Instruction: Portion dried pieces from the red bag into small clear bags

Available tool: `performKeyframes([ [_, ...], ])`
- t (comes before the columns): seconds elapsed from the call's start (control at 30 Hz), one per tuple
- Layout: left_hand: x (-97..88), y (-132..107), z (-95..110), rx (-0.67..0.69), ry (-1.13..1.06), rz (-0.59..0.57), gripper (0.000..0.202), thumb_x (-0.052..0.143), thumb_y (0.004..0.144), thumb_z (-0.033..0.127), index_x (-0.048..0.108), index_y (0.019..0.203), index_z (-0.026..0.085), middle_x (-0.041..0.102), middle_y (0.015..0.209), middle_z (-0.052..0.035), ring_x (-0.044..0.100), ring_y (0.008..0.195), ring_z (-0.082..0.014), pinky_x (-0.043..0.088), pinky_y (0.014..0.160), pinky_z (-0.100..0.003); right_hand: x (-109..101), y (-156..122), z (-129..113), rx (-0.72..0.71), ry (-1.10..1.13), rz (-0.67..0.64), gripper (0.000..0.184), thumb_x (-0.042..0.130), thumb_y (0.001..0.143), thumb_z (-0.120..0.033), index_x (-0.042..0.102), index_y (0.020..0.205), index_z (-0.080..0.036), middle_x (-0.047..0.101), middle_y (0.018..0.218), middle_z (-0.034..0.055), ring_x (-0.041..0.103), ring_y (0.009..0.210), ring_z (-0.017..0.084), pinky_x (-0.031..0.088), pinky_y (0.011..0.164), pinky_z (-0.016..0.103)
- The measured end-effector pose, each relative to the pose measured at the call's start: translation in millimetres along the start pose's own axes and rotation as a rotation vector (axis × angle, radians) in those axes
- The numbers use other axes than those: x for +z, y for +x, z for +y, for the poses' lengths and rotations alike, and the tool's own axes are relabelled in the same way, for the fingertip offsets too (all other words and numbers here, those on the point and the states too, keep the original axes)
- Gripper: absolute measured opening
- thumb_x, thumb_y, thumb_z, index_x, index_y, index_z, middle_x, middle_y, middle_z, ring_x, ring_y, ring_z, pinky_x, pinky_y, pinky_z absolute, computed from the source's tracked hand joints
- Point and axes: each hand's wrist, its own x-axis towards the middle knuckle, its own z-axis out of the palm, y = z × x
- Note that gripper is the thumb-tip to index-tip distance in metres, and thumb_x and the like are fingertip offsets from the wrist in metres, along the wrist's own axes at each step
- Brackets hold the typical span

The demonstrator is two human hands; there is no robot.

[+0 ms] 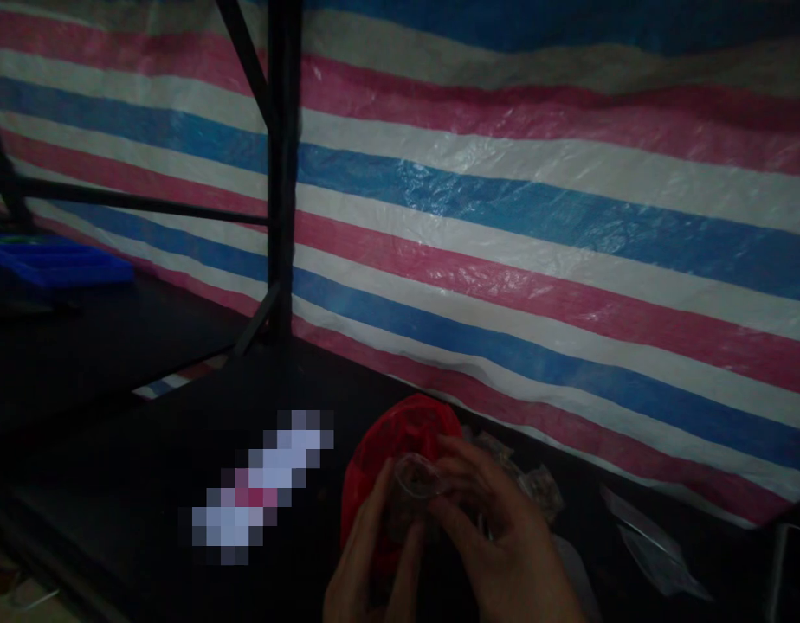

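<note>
Both my hands meet low in the middle of the head view, over a dark table. My left hand (367, 554) and my right hand (497, 536) have their fingers closed around a small clear plastic bag (416, 476) held between them. Its contents are too dim to make out. Just behind the bag stands a red basket-like container (400, 437), partly hidden by my fingers. More crumpled clear plastic (536, 484) lies right of my right hand.
A striped red, white and blue tarp (536, 216) forms the wall behind the dark table (146, 450). A black metal post (283, 173) stands at its back edge. A blue object (49, 264) lies far left, and clear bags (653, 536) lie at right.
</note>
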Motion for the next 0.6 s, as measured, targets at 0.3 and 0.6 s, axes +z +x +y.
performKeyframes([
  [0.3, 15.0, -6, -43, -0.057, -0.141, -0.068, 0.060, 0.051, 0.100, 0.034, 0.044, 0.159, 0.023, 0.059, 0.161, -0.0110, 0.056, 0.148, -0.0275, 0.054, 0.118, -0.044, 9, 23, 31, 0.029, 0.034, 0.213, 0.041, 0.078, 0.077, -0.049, 0.073, 0.107, -0.022, 0.083, 0.091, 0.0069, 0.080, 0.085, 0.027, 0.064, 0.075, 0.036],
  [0.6, -4.4, 2, -54, -0.080, -0.074, -0.113, 0.047, 0.051, 0.098, 0.027, 0.062, 0.144, 0.020, 0.068, 0.151, -0.0144, 0.065, 0.139, -0.0297, 0.056, 0.115, -0.048, 22, 23, 49, 0.114, -0.196, 0.043, 0.053, 0.068, 0.090, -0.044, 0.071, 0.135, -0.017, 0.084, 0.108, 0.0128, 0.081, 0.100, 0.031, 0.064, 0.088, 0.042],
])
